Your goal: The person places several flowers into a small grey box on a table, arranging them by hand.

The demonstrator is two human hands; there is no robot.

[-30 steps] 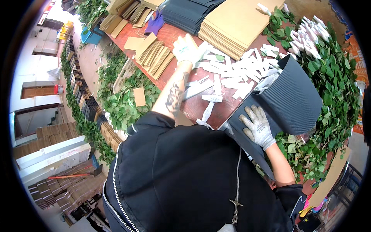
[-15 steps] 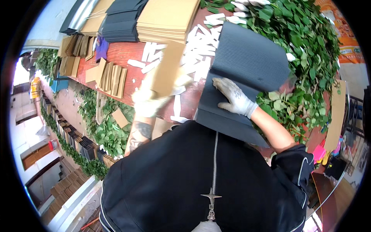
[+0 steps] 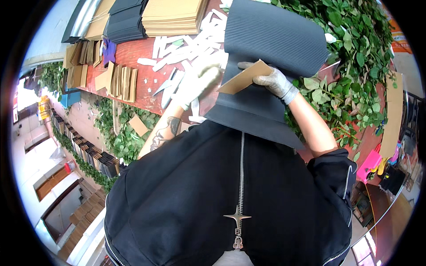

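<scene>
A large black corrugated sheet (image 3: 275, 40) lies on the red table (image 3: 133, 53) in front of me, its near edge over my chest. My gloved right hand (image 3: 273, 80) rests on the sheet and pinches a small brown cardboard piece (image 3: 244, 77). My gloved left hand (image 3: 197, 80) is blurred beside the sheet's left edge, close to the brown piece; whether it touches it is unclear. White paper strips (image 3: 186, 44) litter the table around the left hand.
Stacks of brown cardboard (image 3: 173, 15) and black sheets (image 3: 124, 22) stand at the back of the table. Small brown card bundles (image 3: 122, 82) lie at the left. Green leafy vines (image 3: 355, 62) cover the right side, and more vines (image 3: 128, 137) lie below the table edge.
My left hand brought a brown cardboard piece from the left onto the black sheet. My right hand now grips that piece. The view has tilted closer over the sheet.
</scene>
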